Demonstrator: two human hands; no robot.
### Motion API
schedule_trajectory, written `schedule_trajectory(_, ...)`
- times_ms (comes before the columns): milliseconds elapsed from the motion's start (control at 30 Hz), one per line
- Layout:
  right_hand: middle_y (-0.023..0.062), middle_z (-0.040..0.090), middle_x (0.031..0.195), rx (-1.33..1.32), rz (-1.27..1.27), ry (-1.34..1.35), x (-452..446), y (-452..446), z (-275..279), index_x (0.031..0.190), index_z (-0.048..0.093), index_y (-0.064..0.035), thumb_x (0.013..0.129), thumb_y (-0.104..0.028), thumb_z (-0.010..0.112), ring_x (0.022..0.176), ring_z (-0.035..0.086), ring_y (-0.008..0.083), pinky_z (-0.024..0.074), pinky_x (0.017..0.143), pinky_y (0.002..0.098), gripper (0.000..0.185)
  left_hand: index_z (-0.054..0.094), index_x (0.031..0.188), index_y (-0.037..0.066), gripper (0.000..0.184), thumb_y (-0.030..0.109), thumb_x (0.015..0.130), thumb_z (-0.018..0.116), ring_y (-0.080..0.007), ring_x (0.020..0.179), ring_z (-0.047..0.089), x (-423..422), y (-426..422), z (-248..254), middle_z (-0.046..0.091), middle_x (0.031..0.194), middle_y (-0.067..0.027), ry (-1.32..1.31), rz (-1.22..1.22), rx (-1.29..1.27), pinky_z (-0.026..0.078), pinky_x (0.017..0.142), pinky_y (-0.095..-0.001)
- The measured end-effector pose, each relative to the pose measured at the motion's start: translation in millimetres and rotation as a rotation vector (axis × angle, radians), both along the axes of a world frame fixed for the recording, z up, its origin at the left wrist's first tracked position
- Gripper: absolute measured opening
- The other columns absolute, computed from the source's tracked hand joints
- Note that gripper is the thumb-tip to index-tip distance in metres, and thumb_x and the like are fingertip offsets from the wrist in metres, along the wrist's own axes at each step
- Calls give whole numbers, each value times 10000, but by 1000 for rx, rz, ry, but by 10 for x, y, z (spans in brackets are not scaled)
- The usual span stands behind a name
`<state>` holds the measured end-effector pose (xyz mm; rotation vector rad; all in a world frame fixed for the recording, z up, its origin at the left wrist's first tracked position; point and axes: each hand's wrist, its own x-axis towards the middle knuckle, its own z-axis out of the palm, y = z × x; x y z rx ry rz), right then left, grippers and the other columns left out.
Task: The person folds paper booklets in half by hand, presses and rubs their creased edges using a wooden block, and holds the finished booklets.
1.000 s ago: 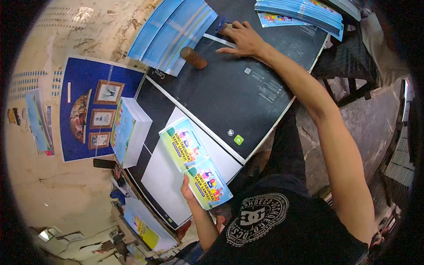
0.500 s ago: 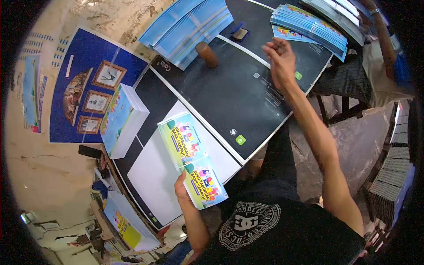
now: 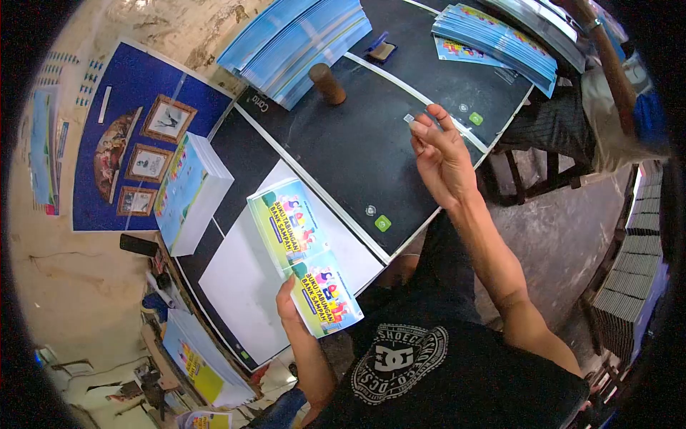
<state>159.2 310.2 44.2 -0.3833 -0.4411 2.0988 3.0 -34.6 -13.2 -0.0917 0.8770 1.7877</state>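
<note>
My left hand (image 3: 287,300) grips the lower left edge of a printed sheet (image 3: 304,243) that carries two covers, one above the other. White paper (image 3: 246,286) lies under and around that sheet. My right hand (image 3: 444,154) is raised over the black board (image 3: 386,157), thumb and fingertips drawn together; whether anything small is between them I cannot make out. Beyond it, a brown cylinder (image 3: 327,84) stands beside a large fanned stack of blue sheets (image 3: 293,46). A small pad in a blue case (image 3: 381,50) lies on the board's far part.
A thick stack of printed sheets (image 3: 193,193) stands at the left edge. More blue booklets (image 3: 493,43) lie at the far right, near another person's arm (image 3: 613,68). Further sheets (image 3: 204,361) sit at the lower left, and grey stacks (image 3: 629,286) stand at the right.
My right hand has come away from the blue-cased pad and back toward me, its fingers drawn together. The view has shifted, while my left hand keeps its hold on the sheet.
</note>
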Motion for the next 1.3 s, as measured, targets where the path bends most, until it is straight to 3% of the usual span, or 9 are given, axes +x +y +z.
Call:
schedule_trajectory(200, 23, 635, 853, 85, 19, -11, 5, -63, -153, 1046, 545, -75, 852, -26, 728, 753, 598, 89, 454, 654, 220, 271, 401, 1414, -30, 629, 321, 913, 548, -373, 1076, 654, 35, 67, 71, 601, 1267, -235, -7, 0, 3, 539, 919, -519)
schedule_trajectory(400, 7, 569, 626, 126, 207, -262, 82, -378, -131, 899, 599, -63, 907, -108, 702, 394, 450, 65, 350, 367, 207, 113, 394, 1417, -27, 615, 269, 911, 579, -377, 1098, 642, 22, 36, 73, 588, 1284, -236, -47, 4, -8, 523, 942, -529)
schedule_trajectory(533, -26, 504, 509, 210, 247, -312, 68, -590, -235, 712, 527, -97, 897, -170, 732, 376, 412, 51, 283, 350, 220, 285, 404, 1402, -42, 582, 211, 908, 580, -365, 1066, 660, 50, 74, 154, 609, 1244, -237, -72, 25, -17, 541, 922, -507)
schedule_trajectory(600, -38, 482, 510, 436, 237, -612, 74, -680, -323, 620, 466, -115, 879, -170, 754, 421, 432, 34, 317, 394, 207, 392, 425, 1375, -62, 553, 189, 905, 575, -350, 1019, 679, 5, 68, 117, 628, 1197, -240, 33, 10, -30, 565, 881, -480)
schedule_trajectory(700, 2, 583, 703, 497, 348, -582, -11, -856, -281, 814, 575, -41, 871, -156, 761, 610, 543, 44, 435, 539, 203, 226, 457, 1333, -87, 515, 168, 902, 574, -334, 963, 698, 40, 72, 226, 647, 1141, -246, 191, 65, -141, 589, 831, -445)
schedule_trajectory(733, 67, 623, 928, 508, 422, -521, -34, -915, -322, 1097, 567, 11, 879, -153, 749, 799, 597, 84, 500, 685, 232, 328, 468, 1319, -94, 504, 164, 900, 575, -329, 947, 703, 89, 95, 293, 652, 1124, -248, 236, 92, -191, 595, 816, -435)
schedule_trajectory(867, 278, 545, 1298, 602, 642, -573, -131, -1202, -464, 1441, 299, 30, 871, -260, 760, 1146, 600, 295, 514, 935, 395, 789, 495, 1287, -105, 457, 151, 915, 569, -325, 922, 708, 241, 96, 407, 669, 1086, -238, 190, 148, -200, 596, 796, -416)
schedule_trajectory(1100, 286, 672, 1079, 614, 716, -716, -147, -1474, -327, 1439, 299, 100, 823, -418, 778, 983, 692, 286, 549, 841, 370, 937, 487, 1300, -83, 505, 329, 1010, 463, -302, 960, 693, 593, 223, 467, 653, 1122, -226, 391, 131, -244, 575, 844, -417)
schedule_trajectory(1300, 259, 683, 1056, 681, 764, -814, -70, -1508, -91, 1402, 346, 124, 819, -399, 783, 921, 702, 227, 561, 785, 343, 896, 519, 1260, -93, 513, 356, 1030, 429, -254, 949, 685, 676, 234, 455, 661, 1107, -203, 356, 155, -252, 555, 838, -353)
